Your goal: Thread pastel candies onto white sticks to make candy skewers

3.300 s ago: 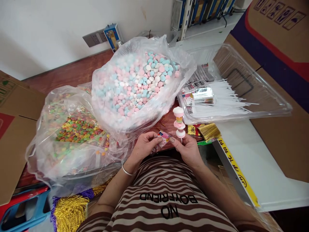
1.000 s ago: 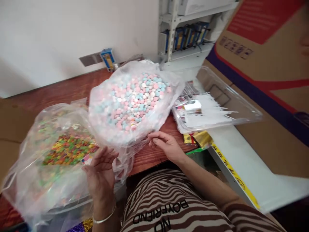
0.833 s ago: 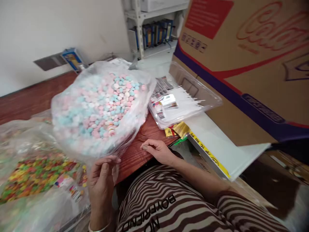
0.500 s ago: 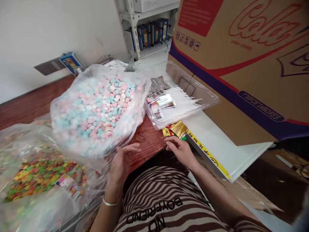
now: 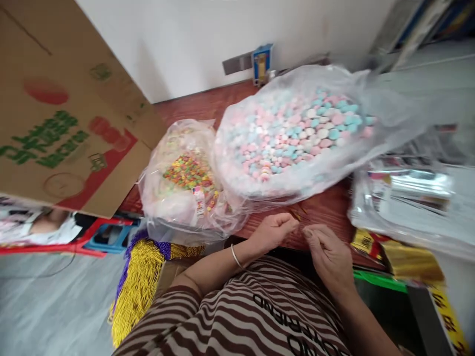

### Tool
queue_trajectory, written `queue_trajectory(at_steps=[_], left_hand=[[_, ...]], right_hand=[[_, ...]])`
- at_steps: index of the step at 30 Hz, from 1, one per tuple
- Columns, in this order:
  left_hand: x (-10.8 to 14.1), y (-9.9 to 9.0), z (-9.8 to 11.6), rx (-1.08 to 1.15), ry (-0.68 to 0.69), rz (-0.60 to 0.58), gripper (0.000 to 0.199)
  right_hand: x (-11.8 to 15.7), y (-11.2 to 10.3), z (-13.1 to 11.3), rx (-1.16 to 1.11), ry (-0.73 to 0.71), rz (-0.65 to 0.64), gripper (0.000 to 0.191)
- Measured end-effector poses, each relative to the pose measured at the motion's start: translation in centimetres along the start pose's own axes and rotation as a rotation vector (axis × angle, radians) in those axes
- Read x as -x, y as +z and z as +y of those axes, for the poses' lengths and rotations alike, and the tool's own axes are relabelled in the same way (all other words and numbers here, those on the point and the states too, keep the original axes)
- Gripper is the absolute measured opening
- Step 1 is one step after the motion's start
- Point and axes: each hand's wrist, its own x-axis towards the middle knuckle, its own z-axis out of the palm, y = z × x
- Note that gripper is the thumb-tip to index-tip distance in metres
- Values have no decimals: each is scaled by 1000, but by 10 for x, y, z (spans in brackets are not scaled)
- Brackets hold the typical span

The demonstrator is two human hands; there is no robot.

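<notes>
My left hand is closed in a pinch above the front edge of the reddish-brown table. Close beside it, my right hand is also closed, its fingertips facing the left ones across a small gap. Whatever lies in either pinch is too small to make out. Behind the hands is a large clear bag of pink, blue and white candies. To the left sits a smaller clear bag of multicoloured ring-shaped candies. Right of my right hand lie gold wrappers.
A clear plastic tray with silvery packets stands at the right. One big cardboard box rises at the left. Yellow and purple fringe hangs below the table. A small blue box stands by the wall.
The view has swung left, bringing the left cardboard box and fringe into sight. My left hand has gone from loosely open to closed, and the two hands have come closer together.
</notes>
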Motion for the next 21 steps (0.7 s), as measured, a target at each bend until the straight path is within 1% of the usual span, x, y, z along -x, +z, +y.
queue_trajectory(at_steps=[3, 5, 8, 11, 13, 14, 15, 16, 17, 18, 19, 20, 21], left_hand=[[7, -10, 2, -112, 57, 40, 46], [12, -16, 0, -134, 41, 84, 51], [15, -22, -4, -154, 25, 171, 56], [18, -32, -6, -175, 89, 232, 48], [22, -48, -4, -196, 195, 272, 35], [25, -60, -3, -230, 264, 323, 29], [29, -75, -2, -290, 339, 418, 26], [34, -92, -3, -393, 403, 560, 28], [39, -111, -4, -534, 419, 738, 32], [44, -130, -6, -692, 376, 921, 35], [49, -148, -9, -852, 272, 1064, 43], [54, -165, -13, -986, 134, 1167, 52], [58, -180, -17, -1085, -28, 1205, 59]], right_hand=[[-11, 9, 1, 27, -108, -2, 36], [-13, 14, 1, 57, -136, 0, 34], [-11, 17, -1, 70, -148, -25, 26], [-5, 12, -4, 67, -85, -88, 24], [0, 5, -4, 77, 20, -114, 33], [3, 1, -3, 80, 75, -117, 38], [5, -2, -1, 76, 122, -120, 42], [7, -5, 0, 58, 157, -128, 45], [8, -8, 2, 29, 187, -142, 47], [9, -9, 4, -11, 214, -160, 49], [9, -8, 5, -57, 238, -181, 51], [8, -7, 6, -101, 255, -202, 54], [6, -4, 5, -139, 261, -218, 56]])
